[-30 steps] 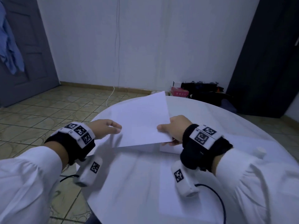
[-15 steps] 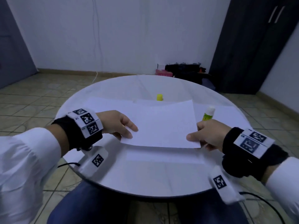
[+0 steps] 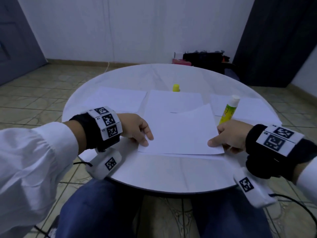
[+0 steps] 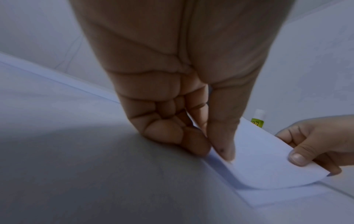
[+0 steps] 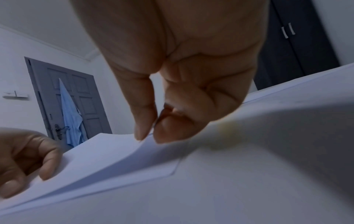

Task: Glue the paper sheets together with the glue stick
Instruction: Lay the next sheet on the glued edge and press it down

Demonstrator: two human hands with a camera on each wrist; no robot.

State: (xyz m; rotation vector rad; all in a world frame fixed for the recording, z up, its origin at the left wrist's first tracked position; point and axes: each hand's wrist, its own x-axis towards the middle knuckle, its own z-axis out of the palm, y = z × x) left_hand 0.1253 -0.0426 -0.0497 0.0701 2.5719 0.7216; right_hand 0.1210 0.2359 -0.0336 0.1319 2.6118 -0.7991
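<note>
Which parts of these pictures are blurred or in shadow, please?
Head view: dim, bluish, mostly sharp; the round table bulges. Left wrist view: a shadow lies under the left hand. Right wrist view: the sheet is blurred nearest the lens, beside the right hand.

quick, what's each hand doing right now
Left hand: pinching the left edge of the paper sheet.
Right hand: pinching the sheet's right corner, glue stick also held in it.
</note>
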